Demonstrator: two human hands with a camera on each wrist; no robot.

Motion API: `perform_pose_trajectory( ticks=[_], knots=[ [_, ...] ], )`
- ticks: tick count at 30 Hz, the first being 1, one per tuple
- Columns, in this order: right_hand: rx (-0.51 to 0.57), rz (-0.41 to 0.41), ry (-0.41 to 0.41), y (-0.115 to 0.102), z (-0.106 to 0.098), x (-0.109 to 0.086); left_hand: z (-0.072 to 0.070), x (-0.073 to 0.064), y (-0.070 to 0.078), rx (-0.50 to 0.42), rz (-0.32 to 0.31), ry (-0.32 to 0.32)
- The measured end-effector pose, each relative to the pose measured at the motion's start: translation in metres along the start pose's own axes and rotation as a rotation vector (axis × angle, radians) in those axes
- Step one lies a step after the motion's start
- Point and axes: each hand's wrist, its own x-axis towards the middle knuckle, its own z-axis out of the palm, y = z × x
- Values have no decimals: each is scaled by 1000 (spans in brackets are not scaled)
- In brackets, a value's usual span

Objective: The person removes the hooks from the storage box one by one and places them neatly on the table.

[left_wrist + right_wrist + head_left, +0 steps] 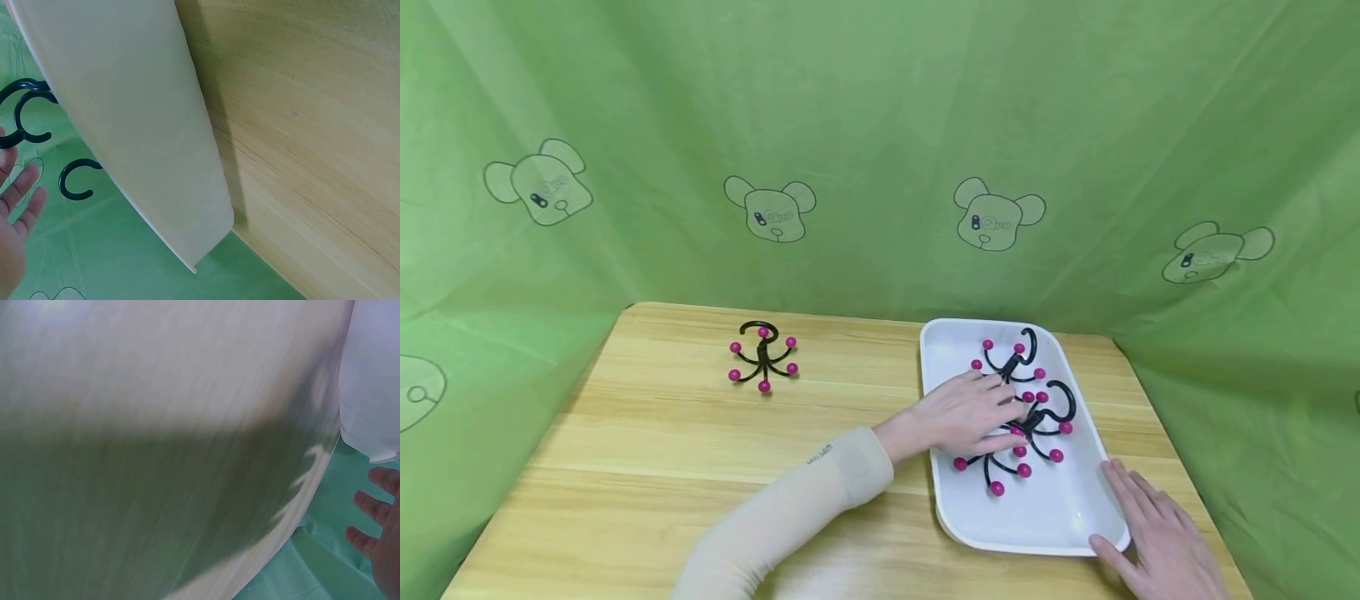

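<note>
On the counter, the left hand lies over pink-tipped black hooks in the white tray at right, its grip indeterminable, while the right hand, well apart, fingers extended, touches the near-right corner, presumably for steadiness; a lone hook lies far left.

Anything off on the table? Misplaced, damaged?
One black hook lies on the table, apart from the other hooks bunched in the white tray; that separation looks odd. No visible damage, though the left hand hides part of the bunch.
</note>
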Motion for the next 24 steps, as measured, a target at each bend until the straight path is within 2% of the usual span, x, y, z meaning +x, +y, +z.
perform_pose_trajectory(
  ticks=[24],
  knots=[
    [23, -3, 0, -1, -2, -2, 2, 3, 0, 40, 25, 12]
  ],
)
